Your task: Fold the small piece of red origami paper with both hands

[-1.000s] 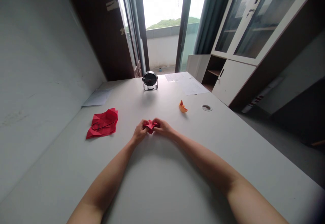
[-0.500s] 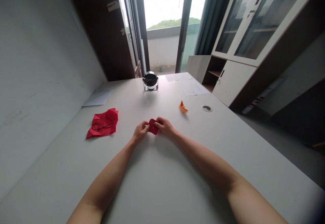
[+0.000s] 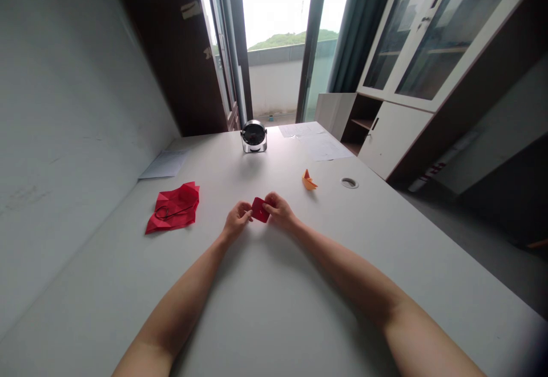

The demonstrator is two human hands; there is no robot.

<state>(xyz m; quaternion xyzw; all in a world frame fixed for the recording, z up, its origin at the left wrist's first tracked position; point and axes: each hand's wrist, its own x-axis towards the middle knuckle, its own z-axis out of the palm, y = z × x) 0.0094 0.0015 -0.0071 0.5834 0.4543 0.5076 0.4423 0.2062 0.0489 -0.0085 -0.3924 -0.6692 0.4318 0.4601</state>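
Note:
Between my two hands, over the middle of the desk, is a small flat red square (image 3: 258, 209); a tiny light mark shows near its centre, and its material is hard to tell. My left hand (image 3: 238, 219) is closed, thumb and fingers pinching the left edge. My right hand (image 3: 277, 210) grips the right side, with its thumb lying across the face. To the left lies a creased red sheet (image 3: 182, 197) with a thin black cord (image 3: 173, 214) looped on it. An orange folded-paper piece (image 3: 309, 181) stands to the right, beyond my right hand.
The white desk (image 3: 265, 308) runs forward to a round metal-framed device (image 3: 254, 136) on a stand. White papers (image 3: 164, 164) lie at the back left, more sheets (image 3: 324, 146) at the back right. A cable hole (image 3: 349, 183) sits near the right edge. White cabinets (image 3: 394, 137) stand beyond.
The red square has tilted and risen slightly in my hands, so its outline looks more upright. Everything else stays where it was.

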